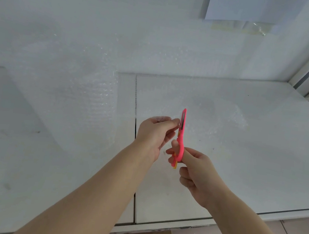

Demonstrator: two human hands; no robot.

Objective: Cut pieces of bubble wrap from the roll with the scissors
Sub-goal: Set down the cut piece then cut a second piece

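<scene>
Right hand (197,173) grips the pink scissors (180,138), blades pointing straight away. Left hand (155,132) looks to be pinching the bubble wrap (197,126) right beside them, roll (70,90) off to the left.

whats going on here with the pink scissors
A person is cutting bubble wrap over a white table. Their right hand grips pink scissors, blades pointing away, while the left hand pinches the wrap's edge beside the blades. The roll stands to the left.
</scene>
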